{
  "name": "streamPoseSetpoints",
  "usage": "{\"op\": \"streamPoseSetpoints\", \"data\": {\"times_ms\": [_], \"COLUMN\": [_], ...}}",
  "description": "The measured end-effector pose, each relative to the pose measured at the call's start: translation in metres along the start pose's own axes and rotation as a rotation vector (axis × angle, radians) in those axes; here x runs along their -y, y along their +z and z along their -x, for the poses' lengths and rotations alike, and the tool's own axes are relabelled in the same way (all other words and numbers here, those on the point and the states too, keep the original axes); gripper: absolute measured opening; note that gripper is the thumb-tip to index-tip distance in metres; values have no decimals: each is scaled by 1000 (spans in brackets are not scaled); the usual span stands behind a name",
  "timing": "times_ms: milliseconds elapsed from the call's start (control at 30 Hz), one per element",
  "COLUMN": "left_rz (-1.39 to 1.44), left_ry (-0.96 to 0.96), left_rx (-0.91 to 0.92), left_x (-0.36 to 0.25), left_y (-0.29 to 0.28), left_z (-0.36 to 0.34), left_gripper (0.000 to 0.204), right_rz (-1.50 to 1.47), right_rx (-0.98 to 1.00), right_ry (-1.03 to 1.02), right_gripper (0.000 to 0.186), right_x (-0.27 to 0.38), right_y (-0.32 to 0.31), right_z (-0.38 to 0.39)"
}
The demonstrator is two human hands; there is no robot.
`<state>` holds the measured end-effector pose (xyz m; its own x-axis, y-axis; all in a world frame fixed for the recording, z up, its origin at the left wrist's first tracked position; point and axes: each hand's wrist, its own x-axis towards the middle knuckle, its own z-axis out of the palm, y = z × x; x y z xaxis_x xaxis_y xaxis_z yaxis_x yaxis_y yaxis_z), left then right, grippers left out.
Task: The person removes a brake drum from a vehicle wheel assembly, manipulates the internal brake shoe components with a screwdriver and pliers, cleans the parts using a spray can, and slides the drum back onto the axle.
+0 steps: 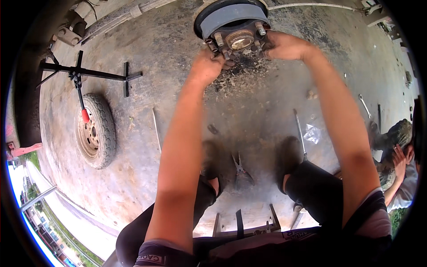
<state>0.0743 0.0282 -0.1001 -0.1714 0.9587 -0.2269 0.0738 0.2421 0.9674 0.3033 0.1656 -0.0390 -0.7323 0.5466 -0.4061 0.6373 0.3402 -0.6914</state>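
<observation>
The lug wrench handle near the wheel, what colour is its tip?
Red, seen in the head view.

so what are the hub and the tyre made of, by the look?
Hub: likely cast steel or iron, bare, rusty brown and grimy, with studs sticking out. Left hand and right hand grip it. Tyre: dull black rubber, dusty, on a pale, rust-stained metal rim.

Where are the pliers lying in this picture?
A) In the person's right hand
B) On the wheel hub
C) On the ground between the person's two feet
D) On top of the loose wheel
C: the pliers lie on the concrete between the two shoes, while the left hand and the right hand both grip the wheel hub.
</observation>
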Motion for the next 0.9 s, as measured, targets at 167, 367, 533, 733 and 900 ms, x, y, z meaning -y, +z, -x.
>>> {"op": "streamPoseSetpoints", "data": {"times_ms": [167, 367, 533, 733, 900], "left_rz": [15, 46, 90, -180, -233], "left_ry": [-23, -89, -45, 9, 43], "left_rx": [-99, -114, -71, -98, -89], "left_x": [3, 0, -7, 14, 26], "left_y": [10, 10, 13, 5, 2], "left_z": [4, 5, 7, -4, -11], "left_gripper": [24, 22, 29, 29, 28], "right_rz": [-116, -506, -1059, -1283, -1280], "right_rx": [-130, -248, -143, -97, -208], "right_ry": [50, 226, 46, 92, 225], "right_gripper": [54, 47, 50, 42, 50], "right_x": [7, 29, 21, 23, 27], "right_y": [25, 41, 51, 63, 60], "right_z": [-1, 25, 24, 20, 17]}}
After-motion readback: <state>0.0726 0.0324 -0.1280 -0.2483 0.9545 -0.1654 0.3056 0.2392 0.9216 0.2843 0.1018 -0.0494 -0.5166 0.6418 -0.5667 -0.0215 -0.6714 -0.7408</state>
